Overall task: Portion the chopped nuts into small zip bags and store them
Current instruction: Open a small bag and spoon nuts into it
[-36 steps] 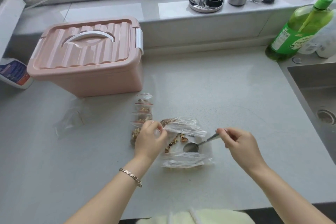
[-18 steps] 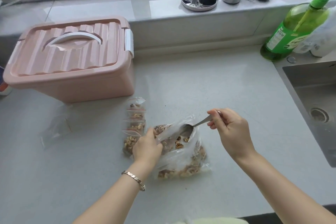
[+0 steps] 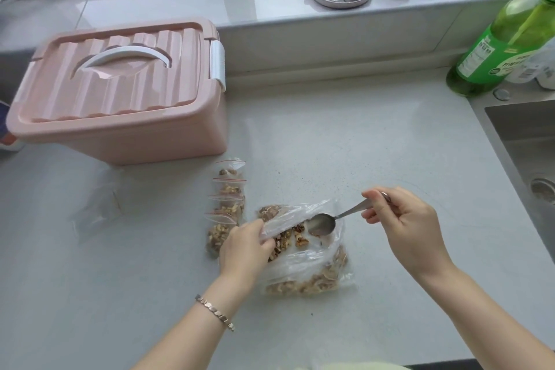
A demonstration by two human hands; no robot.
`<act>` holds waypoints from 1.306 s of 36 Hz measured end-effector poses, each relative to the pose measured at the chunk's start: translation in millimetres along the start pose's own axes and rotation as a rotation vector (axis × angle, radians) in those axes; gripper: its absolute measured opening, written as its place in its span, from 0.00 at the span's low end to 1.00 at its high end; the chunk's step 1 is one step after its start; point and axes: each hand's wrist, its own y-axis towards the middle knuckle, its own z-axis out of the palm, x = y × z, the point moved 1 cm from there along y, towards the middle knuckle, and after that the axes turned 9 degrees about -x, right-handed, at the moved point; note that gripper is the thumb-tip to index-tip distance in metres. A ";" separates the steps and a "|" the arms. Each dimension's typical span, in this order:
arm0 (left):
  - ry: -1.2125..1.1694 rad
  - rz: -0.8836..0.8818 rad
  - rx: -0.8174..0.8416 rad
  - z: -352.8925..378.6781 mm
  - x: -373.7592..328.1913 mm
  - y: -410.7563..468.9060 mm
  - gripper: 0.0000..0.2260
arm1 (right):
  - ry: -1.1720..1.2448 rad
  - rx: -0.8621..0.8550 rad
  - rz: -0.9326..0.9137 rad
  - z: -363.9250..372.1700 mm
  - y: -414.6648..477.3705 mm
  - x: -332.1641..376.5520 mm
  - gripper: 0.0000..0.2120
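The right hand (image 3: 411, 228) pinches the end of a metal spoon (image 3: 322, 224) between thumb and curled fingers, with the bowl dipped into the mouth of the big clear bag (image 3: 303, 264); the bowl looks close to empty, though I cannot tell for sure. The left hand (image 3: 244, 245) has its fingers curled round the upper film of that bag and holds the mouth lifted. The chopped nuts (image 3: 318, 282) lie mostly heaped in the bag's bottom, nearest the person, with a few loose pieces just inside the opening. The weak point, as I judge it, is the thin, slack film: if it slips from the left hand, the mouth may fall onto the spoon and flick pieces onto the tabletop (image 3: 330, 135). A hard dig could also drag the light bag along, since only that one grip anchors it. Neither hand holds a small bag, and the empty small bags (image 3: 96, 210) lie well apart to the left, so a loaded spoon may have to cross bare surface, shedding crumbs if tilted. The filled small zip bags (image 3: 226, 207) lie overlapped just beside the left hand, where a wrist could nudge them; whether their seals are pressed shut I cannot tell. Behind them the pink storage box (image 3: 120, 117) has its lid on
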 end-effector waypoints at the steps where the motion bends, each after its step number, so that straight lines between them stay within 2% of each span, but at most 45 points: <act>1: -0.035 0.001 -0.011 -1.2 -0.6 -1.9 0.10 | -0.003 -0.002 -0.001 -1.8 -0.8 0.0 0.07; 5: -0.197 -0.008 -0.039 -3.5 -0.2 -5.3 0.15 | -0.022 -0.007 -0.015 -7.5 -2.7 0.9 0.06; 8: -0.255 -0.034 0.008 -6.0 -0.8 -1.3 0.12 | -0.008 -0.005 -0.004 -9.2 -3.7 2.4 0.07; 9: -0.246 -0.041 0.051 -8.4 -3.4 -0.6 0.11 | -0.003 -0.005 -0.002 -9.1 -4.1 2.9 0.07; 11: -0.186 -0.090 0.132 -12.0 -7.6 0.7 0.19 | 0.005 -0.005 -0.001 -8.4 -4.8 4.4 0.06; 13: -0.058 -0.102 0.135 -11.3 -8.1 1.9 0.21 | 0.014 -0.007 0.000 -8.1 -5.3 5.1 0.06; 15: 0.026 -0.108 0.096 -10.2 -8.2 4.0 0.13 | 0.018 -0.011 0.001 -9.0 -5.7 5.4 0.07; 17: -0.046 -0.138 0.063 -12.5 -9.9 5.5 0.06 | 0.013 -0.018 0.004 -11.5 -6.0 5.4 0.07; 22: -0.392 -0.058 0.112 -25.0 -33.6 -3.2 0.17 | 0.014 -0.056 0.017 -18.9 -5.9 4.6 0.07; 25: -0.337 0.004 0.035 -29.1 -42.6 -7.1 0.18 | 0.026 -0.073 0.022 -20.1 -5.6 3.5 0.09; 29: -0.177 -0.037 -0.030 -28.4 -38.8 2.4 0.05 | 0.030 -0.076 0.016 -18.7 -6.2 1.2 0.10; 31: -0.155 -0.029 -0.043 -24.8 -35.7 6.4 0.13 | 0.035 -0.076 0.010 -17.7 -6.3 0.8 0.10; 33: -0.096 0.091 -0.069 -20.7 -32.7 8.7 0.23 | 0.053 -0.091 -0.010 -17.4 -6.7 2.6 0.07; 36: 0.078 0.409 -0.149 -13.1 -28.1 6.3 0.23 | 0.062 -0.144 -0.099 -20.1 -8.2 7.8 0.10; 39: 0.170 0.560 -0.158 -7.9 -21.4 1.9 0.27 | 0.070 -0.196 -0.147 -21.6 -7.1 9.2 0.13; 44: 0.242 0.614 -0.137 -0.9 -14.0 1.1 0.37 | 0.002 -0.245 -0.067 -16.3 1.5 -12.2 0.14; 47: 0.324 0.565 -0.079 -2.4 -15.5 -2.3 0.43 | -0.042 -0.229 -0.010 -10.7 4.6 -31.9 0.06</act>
